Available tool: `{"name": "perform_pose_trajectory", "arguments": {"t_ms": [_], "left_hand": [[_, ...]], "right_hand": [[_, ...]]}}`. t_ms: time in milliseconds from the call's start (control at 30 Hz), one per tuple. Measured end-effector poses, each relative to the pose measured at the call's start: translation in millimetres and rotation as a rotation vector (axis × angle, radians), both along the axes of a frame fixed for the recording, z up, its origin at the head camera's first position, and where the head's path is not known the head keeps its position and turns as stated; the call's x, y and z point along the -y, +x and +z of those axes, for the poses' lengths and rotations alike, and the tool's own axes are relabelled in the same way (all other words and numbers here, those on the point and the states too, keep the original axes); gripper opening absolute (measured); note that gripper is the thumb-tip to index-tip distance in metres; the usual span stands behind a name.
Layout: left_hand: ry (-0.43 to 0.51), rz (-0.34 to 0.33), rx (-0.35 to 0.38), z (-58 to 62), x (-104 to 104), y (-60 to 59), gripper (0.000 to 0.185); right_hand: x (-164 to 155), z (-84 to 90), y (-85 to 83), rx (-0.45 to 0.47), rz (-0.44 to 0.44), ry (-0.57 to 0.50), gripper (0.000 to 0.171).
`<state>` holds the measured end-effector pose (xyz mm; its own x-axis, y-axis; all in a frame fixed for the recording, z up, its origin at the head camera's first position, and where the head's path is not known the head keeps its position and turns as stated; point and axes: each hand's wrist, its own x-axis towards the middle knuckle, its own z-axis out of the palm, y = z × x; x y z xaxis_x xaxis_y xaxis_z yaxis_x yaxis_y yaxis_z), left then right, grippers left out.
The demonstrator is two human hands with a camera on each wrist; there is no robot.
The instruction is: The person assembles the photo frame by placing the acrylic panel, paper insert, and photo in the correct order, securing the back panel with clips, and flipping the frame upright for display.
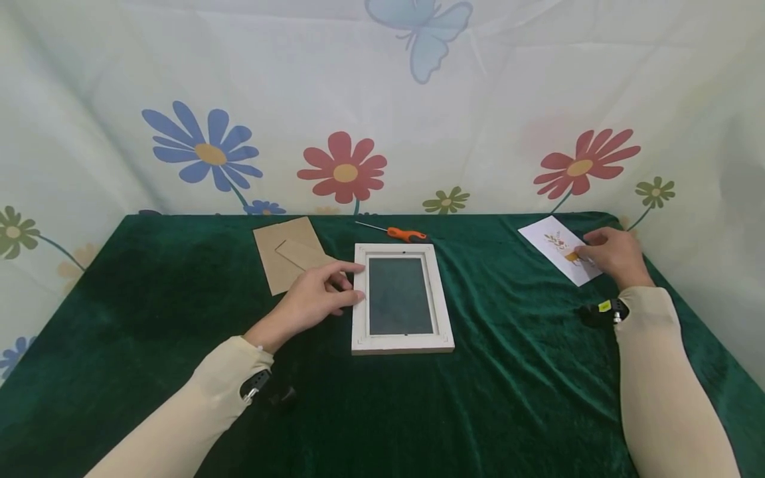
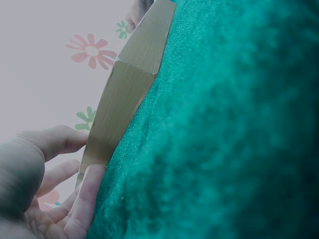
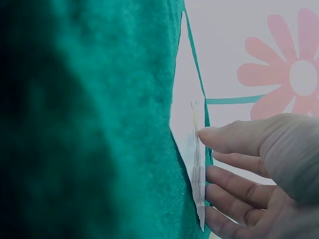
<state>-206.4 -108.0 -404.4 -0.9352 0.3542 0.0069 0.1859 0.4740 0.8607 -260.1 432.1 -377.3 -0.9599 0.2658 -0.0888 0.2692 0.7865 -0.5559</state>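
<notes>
Picture card (image 1: 558,249) lies under the right hand's (image 1: 612,255) flat fingertips (left hand (image 1: 317,299) rests relaxed against white frame (image 1: 400,299)).

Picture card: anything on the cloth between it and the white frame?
Nothing visible. The picture card lies at the far right under the right hand; only bare green cloth separates it from the white frame. The screwdriver lies behind the frame.
</notes>
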Motion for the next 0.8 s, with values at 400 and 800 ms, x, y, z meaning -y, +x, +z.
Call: {"name": "perform_pose_trajectory", "arguments": {"t_ms": [400,800], "left_hand": [[-0.009,0.006,0.003,1.7,-0.5,0.4,0.052],[0.001,-0.001,-0.003,1.4,-0.4,0.6,0.052]], "right_hand": [[-2.5,-0.6,0.0,0.012,0.020,-0.003,0.061],[1.5,-1.4,-2.8,-0.024,-0.042,-0.012,0.050]]}}
